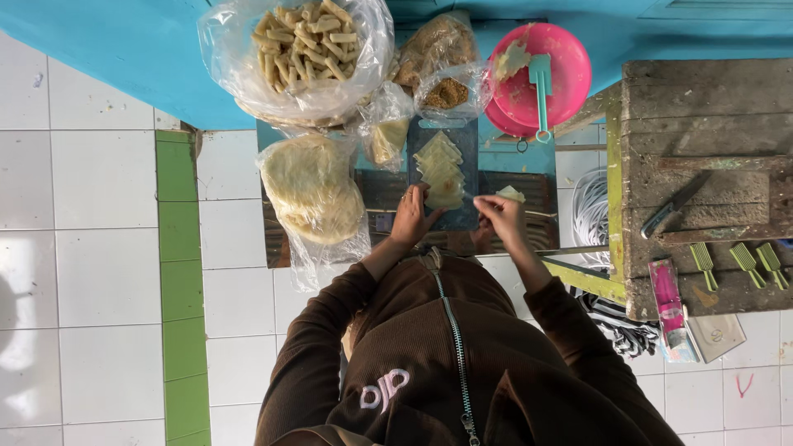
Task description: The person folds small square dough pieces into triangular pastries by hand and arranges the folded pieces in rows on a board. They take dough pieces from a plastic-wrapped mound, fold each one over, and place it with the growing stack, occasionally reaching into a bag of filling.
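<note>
Your left hand (pixel 410 219) rests at the near left corner of the dark cutting board (pixel 467 140), fingers curled down onto it just beside the row of cut pastry-sheet triangles (pixel 440 169) that lies fanned along the board. Your right hand (pixel 500 216) sits off the board's near right corner, fingers pinched shut on a small pale folded piece of pastry (pixel 511 193). The 2 hands are apart, with the near end of the board between them.

The board lies on a low wooden slatted stand (pixel 541 211). To its left, a stack of round pastry sheets in a clear bag (pixel 312 188) leans over the stand's edge. Beyond it sits a large clear bag of rolled pastry sticks (pixel 304 45), and beside that a smaller bag of brown crumbly filling (pixel 438 58). A pink bowl (pixel 566 66) with a turquoise spatula (pixel 541 87) across it stands beyond the board's right corner.

On your right, a worn wooden bench (pixel 702 107) carries a knife (pixel 673 206), 3 green comb-like tools (pixel 743 263) and a pink packet (pixel 666 297). White floor tiles (pixel 91 272) with a green strip (pixel 183 272) lie under everything.
</note>
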Tool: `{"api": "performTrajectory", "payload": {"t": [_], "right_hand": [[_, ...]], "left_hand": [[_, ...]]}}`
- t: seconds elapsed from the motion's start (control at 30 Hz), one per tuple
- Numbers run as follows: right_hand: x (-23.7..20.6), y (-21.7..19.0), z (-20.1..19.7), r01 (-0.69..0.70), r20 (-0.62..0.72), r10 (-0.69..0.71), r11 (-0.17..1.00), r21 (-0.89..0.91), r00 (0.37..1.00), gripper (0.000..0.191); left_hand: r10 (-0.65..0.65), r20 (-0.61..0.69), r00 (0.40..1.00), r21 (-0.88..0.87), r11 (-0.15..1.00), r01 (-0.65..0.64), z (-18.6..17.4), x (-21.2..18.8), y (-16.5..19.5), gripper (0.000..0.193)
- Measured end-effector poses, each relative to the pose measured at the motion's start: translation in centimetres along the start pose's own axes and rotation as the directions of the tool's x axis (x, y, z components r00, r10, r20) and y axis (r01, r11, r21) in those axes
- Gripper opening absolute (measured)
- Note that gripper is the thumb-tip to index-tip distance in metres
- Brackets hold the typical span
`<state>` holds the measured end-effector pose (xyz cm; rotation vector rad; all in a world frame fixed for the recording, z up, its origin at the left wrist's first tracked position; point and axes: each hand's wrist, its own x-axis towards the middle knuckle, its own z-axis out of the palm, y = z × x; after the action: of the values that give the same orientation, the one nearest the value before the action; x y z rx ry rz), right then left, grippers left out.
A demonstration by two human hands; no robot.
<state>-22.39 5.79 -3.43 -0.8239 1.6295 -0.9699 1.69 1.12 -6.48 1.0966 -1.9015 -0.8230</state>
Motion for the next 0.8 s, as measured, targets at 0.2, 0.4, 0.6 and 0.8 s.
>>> {"api": "performTrajectory", "payload": {"t": [0.2, 0.4, 0.6, 0.8], "right_hand": [[-2.4, 0.4, 1.0, 0.38, -0.032, -0.406, 0.877, -0.294, 0.913, 0.014], [-4.1, -2.3, 2.1, 0.574, 0.031, -0.781, 0.431, -0.696, 0.624, 0.012], [-5.9, -3.3, 2.2, 0.587, 0.12, -0.845, 0.253, -0.769, 0.521, 0.014], [-5.1, -1.5, 1.8, 0.591, 0.021, -0.825, 0.387, -0.707, 0.565, 0.015]], "left_hand": [[0.005, -0.08, 0.997, 0.064, 0.998, 0.0, 1.2, -0.1, 0.5, 0.065], [-0.018, -0.095, 0.995, 0.071, 0.997, 0.025, 1.4, 0.1, 0.7, 0.065], [-0.021, -0.08, 0.997, 0.077, 0.997, 0.027, 1.4, 0.1, 0.7, 0.065], [-0.035, -0.053, 0.998, 0.006, 0.999, 0.035, 1.0, 0.0, 0.4, 0.068]]}}
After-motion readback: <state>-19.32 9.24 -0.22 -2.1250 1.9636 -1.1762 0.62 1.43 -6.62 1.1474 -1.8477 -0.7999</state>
